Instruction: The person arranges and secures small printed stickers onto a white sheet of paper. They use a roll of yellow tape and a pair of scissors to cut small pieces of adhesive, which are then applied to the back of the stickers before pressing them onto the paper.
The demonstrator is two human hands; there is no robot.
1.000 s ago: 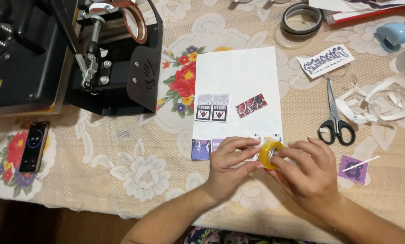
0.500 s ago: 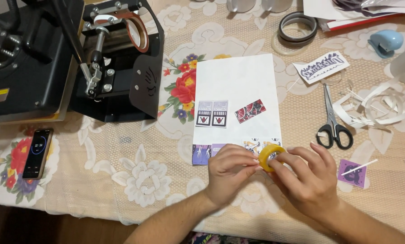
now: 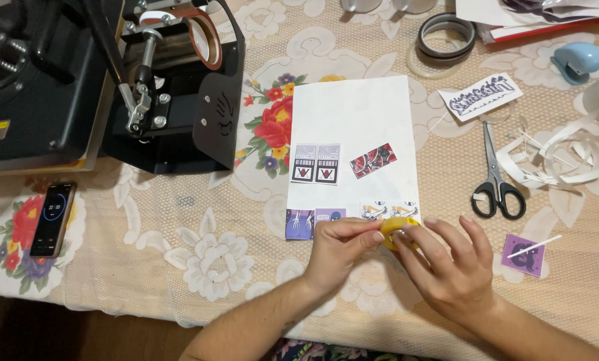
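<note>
Head view: my left hand [image 3: 339, 247] and right hand [image 3: 446, 267] pinch one yellow tape roll [image 3: 396, 230] below one white paper sheet [image 3: 353, 113]; one pair of black-handled scissors [image 3: 494, 177] lies right of that sheet.

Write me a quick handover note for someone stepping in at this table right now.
Left hand: fingertips pinching the edge of the yellow tape roll.
Right hand: fingers around the same roll from the other side.
The roll sits at the lower edge of the white sheet, which carries small printed cutouts.
Scissors lie to the right, untouched; paper strips beyond them.
Done: cutouts cut and laid out.
Left: no tape is visibly on them yet.
</note>
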